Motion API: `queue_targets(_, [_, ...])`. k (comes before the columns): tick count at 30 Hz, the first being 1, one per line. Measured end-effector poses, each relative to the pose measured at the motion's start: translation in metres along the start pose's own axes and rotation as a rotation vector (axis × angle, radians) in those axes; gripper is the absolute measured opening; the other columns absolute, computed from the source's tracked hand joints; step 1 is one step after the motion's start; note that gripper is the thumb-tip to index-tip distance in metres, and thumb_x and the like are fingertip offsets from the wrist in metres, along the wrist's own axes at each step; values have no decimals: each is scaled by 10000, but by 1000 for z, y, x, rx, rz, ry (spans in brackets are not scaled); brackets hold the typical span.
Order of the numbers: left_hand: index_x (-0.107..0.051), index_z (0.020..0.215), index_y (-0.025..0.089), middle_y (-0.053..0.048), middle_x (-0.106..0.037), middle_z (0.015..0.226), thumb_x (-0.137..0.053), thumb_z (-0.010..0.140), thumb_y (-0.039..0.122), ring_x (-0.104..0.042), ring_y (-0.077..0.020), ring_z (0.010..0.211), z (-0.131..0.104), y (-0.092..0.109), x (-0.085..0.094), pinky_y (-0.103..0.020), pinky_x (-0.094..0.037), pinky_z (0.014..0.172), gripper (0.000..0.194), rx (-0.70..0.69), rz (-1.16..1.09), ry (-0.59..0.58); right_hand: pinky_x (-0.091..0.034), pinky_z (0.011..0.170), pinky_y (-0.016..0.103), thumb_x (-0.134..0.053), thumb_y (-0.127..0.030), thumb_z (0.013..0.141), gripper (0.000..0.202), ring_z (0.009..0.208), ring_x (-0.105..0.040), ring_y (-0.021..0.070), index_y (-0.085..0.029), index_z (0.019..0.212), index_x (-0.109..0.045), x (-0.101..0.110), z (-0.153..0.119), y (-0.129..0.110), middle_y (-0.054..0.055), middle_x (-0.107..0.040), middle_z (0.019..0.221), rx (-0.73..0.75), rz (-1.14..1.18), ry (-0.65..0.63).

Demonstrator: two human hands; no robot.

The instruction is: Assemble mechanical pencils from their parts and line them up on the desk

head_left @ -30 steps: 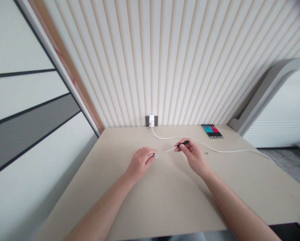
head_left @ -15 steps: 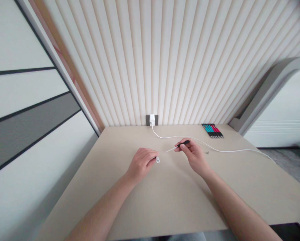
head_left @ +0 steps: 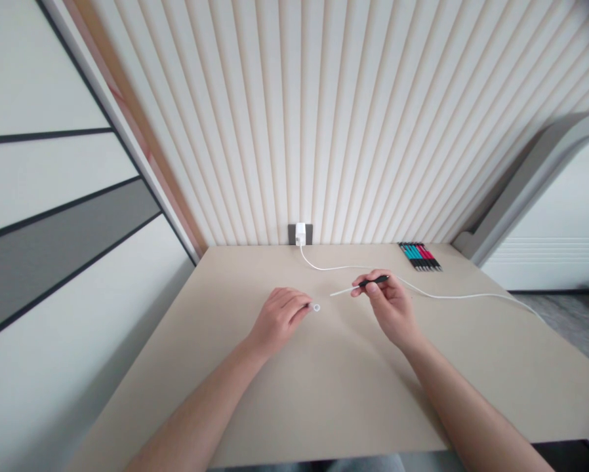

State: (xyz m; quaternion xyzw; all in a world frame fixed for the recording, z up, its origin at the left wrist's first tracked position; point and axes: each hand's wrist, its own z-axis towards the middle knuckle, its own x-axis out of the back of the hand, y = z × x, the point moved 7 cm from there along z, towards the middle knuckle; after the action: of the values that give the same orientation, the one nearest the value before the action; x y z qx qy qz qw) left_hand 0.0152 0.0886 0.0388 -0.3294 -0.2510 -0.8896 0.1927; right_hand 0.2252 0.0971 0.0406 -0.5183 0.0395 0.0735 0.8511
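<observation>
Over the middle of the beige table [head_left: 275,406], my left hand [head_left: 281,319] pinches a small white tube [head_left: 316,307], its round open end facing me. To the right, my right hand [head_left: 390,308] grips a black pen part [head_left: 374,281] between thumb and fingers. A thin white stick [head_left: 342,291] juts from the black part toward the left hand. A short gap separates the stick's tip from the tube. The rest of the tube is hidden by the left fingers.
Several pens [head_left: 420,256] in teal, red and black lie side by side at the back right. A white charger [head_left: 300,233] sits in the wall socket, and its white cable [head_left: 452,296] runs across the table behind my right hand.
My right hand has shifted slightly right with the black part and stick. The tube in my left hand has turned and moved a little right and up.
</observation>
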Motion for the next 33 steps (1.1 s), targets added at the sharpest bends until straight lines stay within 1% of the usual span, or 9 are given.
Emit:
queue_targets(6, [-618,1009,191,-48,-675,898,-524,926,224,-590,-179,864,1,-7,-7,-332,-427,795,129,75,58,-99,-515,772,354,-532,-258,931,59,795,-667,161,-244,986,-519,-6,-4,-5,36,-654,949,16,37,-41])
queue_targets(12, [-621,1013,192,-47,-672,909,-531,923,230,-584,-184,868,1,-8,-9,-336,-423,800,134,70,71,-112,-521,780,348,-535,-262,931,58,791,-671,154,-243,983,-518,-11,-2,-2,34,-658,957,-7,8,-55])
queue_targets(17, [-628,1018,193,-55,-656,892,-530,920,241,-580,-187,857,0,-4,-11,-333,-433,795,146,67,50,-138,-524,787,351,-565,-286,912,83,802,-674,161,-239,976,-541,-20,-7,10,37,-673,967,-79,-14,-93])
queue_targets(21, [-628,1025,193,-62,-629,896,-525,919,232,-575,-179,862,-1,-4,-9,-314,-456,796,153,108,-61,-112,-513,811,351,-628,-305,866,121,871,-662,180,-231,961,-612,-24,-10,23,54,-686,994,-151,-71,-139])
queue_targets(24, [-628,1007,187,-60,-620,893,-526,917,220,-585,-164,850,-2,-8,-6,-290,-472,785,140,150,-179,-58,-492,816,328,-676,-321,823,135,947,-625,190,-226,919,-673,-20,-8,27,58,-674,1014,-129,-163,-142])
queue_targets(26, [-631,996,182,-58,-618,882,-531,914,212,-588,-155,830,-2,-11,-5,-276,-479,763,133,166,-237,-34,-492,747,298,-705,-333,793,153,885,-620,177,-222,897,-693,-17,-6,29,49,-674,950,-141,-194,-140])
queue_targets(28, [-638,981,178,-57,-620,872,-543,908,213,-590,-152,815,-2,-11,-4,-271,-482,749,125,166,-267,-33,-491,685,282,-723,-345,771,184,787,-619,158,-215,898,-696,-15,-5,33,39,-681,874,-198,-174,-145])
queue_targets(30, [-646,964,177,-61,-626,868,-556,901,225,-592,-156,814,-2,-10,-4,-275,-485,748,120,156,-272,-45,-499,692,292,-735,-354,757,214,765,-626,159,-205,904,-690,-15,-6,35,41,-696,853,-248,-145,-154])
queue_targets(33, [-656,950,181,-67,-631,865,-561,899,240,-594,-164,819,-2,-10,-3,-285,-489,751,124,140,-250,-52,-502,766,326,-749,-350,740,228,818,-642,177,-197,892,-676,-15,-5,32,47,-709,866,-233,-173,-154])
